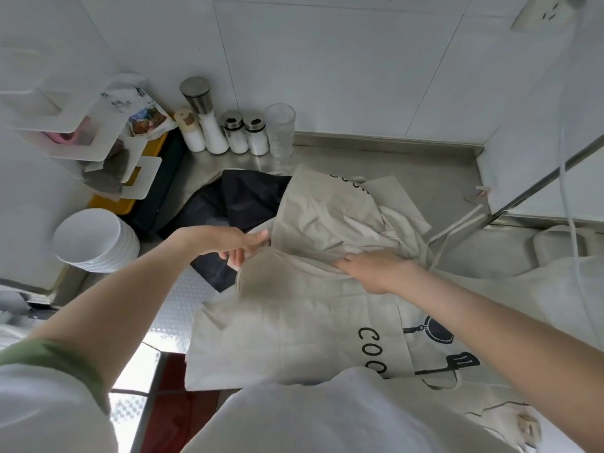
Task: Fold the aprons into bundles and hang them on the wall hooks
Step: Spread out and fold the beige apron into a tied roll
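Note:
A beige apron (287, 325) with black "COOK" lettering and utensil prints lies spread across the steel counter. Its far part is lifted and folded back. My left hand (240, 245) pinches the folded edge on the left. On the right, my right hand (369, 269) rests on the fold with its fingers tucked under the cloth, so its grip is unclear. A second beige apron (336, 210) lies crumpled behind, its ties (457, 225) trailing right. A dark navy apron (248, 197) sits beneath them at the back left. No wall hook is in view.
Salt shakers and jars (225, 129) and a clear cup (280, 129) stand by the back wall. A stack of white bowls (94, 240) sits at left below white shelves (75, 125). A sink basin (523, 246) lies to the right. Thin cables (568, 191) hang at right.

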### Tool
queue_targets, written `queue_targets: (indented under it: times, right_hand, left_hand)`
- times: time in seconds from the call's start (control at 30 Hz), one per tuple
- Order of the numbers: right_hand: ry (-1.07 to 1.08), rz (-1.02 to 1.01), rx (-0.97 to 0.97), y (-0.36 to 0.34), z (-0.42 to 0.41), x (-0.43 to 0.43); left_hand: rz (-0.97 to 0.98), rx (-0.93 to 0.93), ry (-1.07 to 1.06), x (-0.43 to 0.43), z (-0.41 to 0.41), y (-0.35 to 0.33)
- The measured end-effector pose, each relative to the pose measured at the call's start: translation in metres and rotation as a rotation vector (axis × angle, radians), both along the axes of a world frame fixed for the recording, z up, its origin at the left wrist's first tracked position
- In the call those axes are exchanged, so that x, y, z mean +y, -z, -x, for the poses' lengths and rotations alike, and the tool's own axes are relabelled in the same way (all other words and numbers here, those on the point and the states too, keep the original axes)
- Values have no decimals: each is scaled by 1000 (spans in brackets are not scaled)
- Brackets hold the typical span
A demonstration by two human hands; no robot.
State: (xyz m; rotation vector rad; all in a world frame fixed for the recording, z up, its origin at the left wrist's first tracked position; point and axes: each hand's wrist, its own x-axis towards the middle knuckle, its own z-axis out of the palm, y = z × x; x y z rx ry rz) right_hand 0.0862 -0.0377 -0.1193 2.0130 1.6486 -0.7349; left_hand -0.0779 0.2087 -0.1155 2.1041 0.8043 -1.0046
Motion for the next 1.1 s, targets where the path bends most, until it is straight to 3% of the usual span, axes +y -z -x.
queue_targets:
  times: [0.07,0.17,0.3,0.47,0.73,0.83,0.97,1.03,1.1]
  right_hand:
    - [-9,28,43,7,2,-7]
    - [-25,49,110,15,2,-18]
    - [131,28,202,21,-5,-31]
    - [336,-47,234,28,-6,-39]
    - [341,-96,147,37,5,-38]
    - [306,-93,54,26,-8,-31]
    - [371,-282,-168,7,-54,-11]
    - [442,-350,-288,1,-73,-7]
    - [507,-351,-378,1,-82,-10]
  left_hand:
    - [-50,27,2,-10,-5,4]
    - [-70,-7,216,-14,-5,19]
    - [-54,54,399,-31,-10,38]
    - [-22,48,377,-44,-15,61]
    - [-25,-80,466,-53,-11,54]
    - [-195,-269,323,-46,-24,43]
    - [-708,-636,96,-38,-59,15]
    - [-812,-666,-109,-33,-67,11]
    - [-796,-553,-345,-30,-66,17]
